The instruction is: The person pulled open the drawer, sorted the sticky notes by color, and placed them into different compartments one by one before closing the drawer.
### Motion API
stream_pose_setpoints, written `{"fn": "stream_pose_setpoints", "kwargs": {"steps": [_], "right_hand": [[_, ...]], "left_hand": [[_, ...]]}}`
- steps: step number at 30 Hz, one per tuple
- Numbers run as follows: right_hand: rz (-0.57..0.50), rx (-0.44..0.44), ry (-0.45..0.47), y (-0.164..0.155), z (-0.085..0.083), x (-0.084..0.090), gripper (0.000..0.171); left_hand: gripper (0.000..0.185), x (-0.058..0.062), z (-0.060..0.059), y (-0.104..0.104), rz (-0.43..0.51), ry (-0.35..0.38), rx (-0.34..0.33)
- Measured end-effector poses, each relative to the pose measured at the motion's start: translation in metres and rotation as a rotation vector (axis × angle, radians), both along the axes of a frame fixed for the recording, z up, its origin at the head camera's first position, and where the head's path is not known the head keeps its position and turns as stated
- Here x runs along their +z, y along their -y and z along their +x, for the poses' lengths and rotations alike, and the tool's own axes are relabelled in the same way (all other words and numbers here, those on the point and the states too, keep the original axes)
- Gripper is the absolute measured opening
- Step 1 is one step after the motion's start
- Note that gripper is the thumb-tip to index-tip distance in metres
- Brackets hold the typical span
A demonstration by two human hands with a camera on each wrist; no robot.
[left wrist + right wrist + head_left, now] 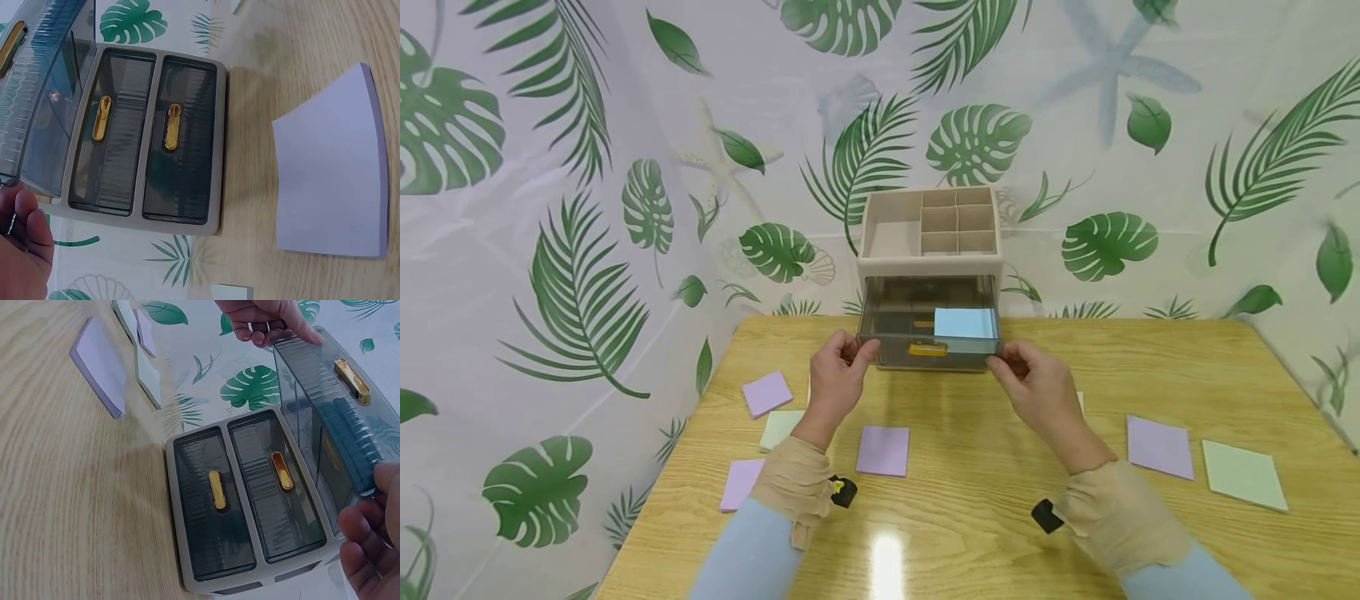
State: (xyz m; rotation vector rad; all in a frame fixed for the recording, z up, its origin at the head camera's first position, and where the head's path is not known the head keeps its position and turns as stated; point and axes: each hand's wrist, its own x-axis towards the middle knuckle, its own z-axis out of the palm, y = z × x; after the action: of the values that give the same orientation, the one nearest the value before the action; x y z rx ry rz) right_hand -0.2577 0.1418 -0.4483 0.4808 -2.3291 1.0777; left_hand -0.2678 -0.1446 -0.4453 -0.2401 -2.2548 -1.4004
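Observation:
A beige desktop organizer stands against the patterned backdrop, with its top clear-grey drawer pulled out. In the drawer's right side lies a light blue sticky-note pad. My left hand pinches the drawer's left front corner, thumb on the front face. At the opposite front corner, my right hand grips with thumb and curled fingers. Between the hands is the gold drawer handle, touched by neither. The right wrist view shows two lower drawers, both closed.
Purple pads and pale green pads lie around the wooden table. On the left, a purple pad lies beside a green one. Small compartments divide the organizer's top.

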Motion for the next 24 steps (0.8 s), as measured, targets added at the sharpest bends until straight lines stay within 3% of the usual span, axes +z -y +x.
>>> {"fn": "stream_pose_setpoints", "kwargs": {"steps": [10, 24], "right_hand": [[0.011, -0.017, 0.006, 0.003, -0.003, 0.004, 0.013], [0.020, -0.023, 0.031, 0.002, -0.012, 0.006, 0.017]], "left_hand": [[0.036, 0.003, -0.005, 0.002, 0.005, -0.003, -0.002], [0.037, 0.005, -0.014, 0.002, -0.036, 0.015, 0.043]]}}
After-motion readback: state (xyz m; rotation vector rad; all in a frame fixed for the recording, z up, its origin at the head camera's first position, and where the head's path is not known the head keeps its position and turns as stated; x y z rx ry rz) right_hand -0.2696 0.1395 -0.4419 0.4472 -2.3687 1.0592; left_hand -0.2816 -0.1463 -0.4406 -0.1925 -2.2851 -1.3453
